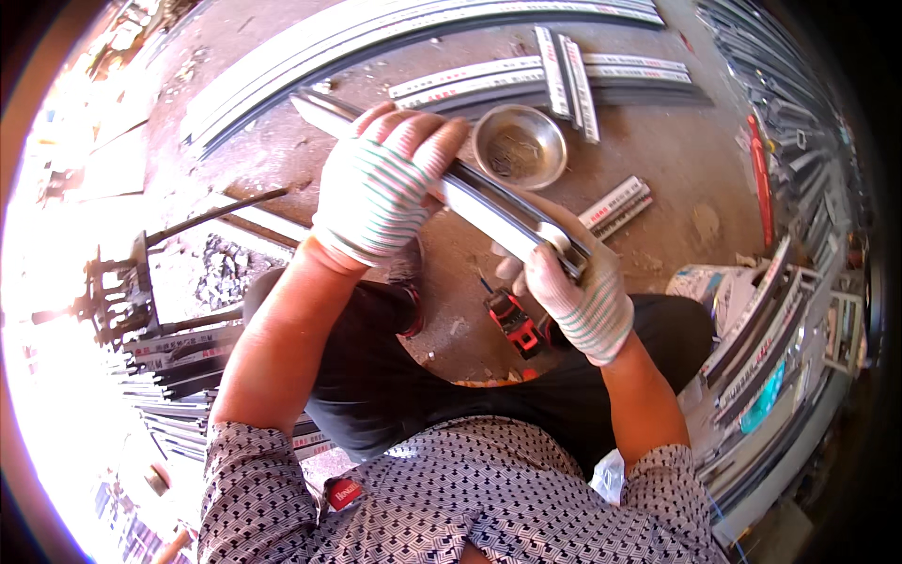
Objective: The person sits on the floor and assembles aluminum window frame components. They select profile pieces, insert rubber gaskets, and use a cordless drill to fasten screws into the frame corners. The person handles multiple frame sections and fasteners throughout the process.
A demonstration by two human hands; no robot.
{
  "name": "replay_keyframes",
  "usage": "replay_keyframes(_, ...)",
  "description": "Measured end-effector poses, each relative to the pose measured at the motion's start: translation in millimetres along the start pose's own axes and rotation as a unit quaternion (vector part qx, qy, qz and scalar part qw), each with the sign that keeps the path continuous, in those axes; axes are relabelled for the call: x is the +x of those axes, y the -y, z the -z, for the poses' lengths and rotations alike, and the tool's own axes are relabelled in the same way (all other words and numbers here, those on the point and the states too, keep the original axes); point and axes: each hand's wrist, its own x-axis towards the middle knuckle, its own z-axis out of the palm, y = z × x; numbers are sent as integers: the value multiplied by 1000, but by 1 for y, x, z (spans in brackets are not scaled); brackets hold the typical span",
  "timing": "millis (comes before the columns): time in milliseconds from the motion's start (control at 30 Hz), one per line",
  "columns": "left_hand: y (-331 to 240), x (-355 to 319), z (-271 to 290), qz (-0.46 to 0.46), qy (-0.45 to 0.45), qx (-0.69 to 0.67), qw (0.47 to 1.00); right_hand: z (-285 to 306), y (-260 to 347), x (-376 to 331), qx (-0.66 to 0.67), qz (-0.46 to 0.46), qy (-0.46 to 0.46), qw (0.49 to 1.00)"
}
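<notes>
I'm watching left hand (pixel 381 188) clasping bar (pixel 484 214) | right hand (pixel 581 293) pinching its near end | apparently steadying it | next move likely needing even support

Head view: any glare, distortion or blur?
Head view: left side blown out near-white, washing over the metal fixture; black vignette at the corners and right edge; fisheye bows the long white strips at the top; left hand, right hand and held profile well lit, no obvious motion blur.
</notes>
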Motion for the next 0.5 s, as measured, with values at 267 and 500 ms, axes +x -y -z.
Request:
replay_keyframes(267,9,8,17,33,-66,-32,997,12,-9,-8,20,65,-21,997)
replay_keyframes(500,19,0,18,27,-54,-71,996,17,-15,-4,-42,101,-12,994)
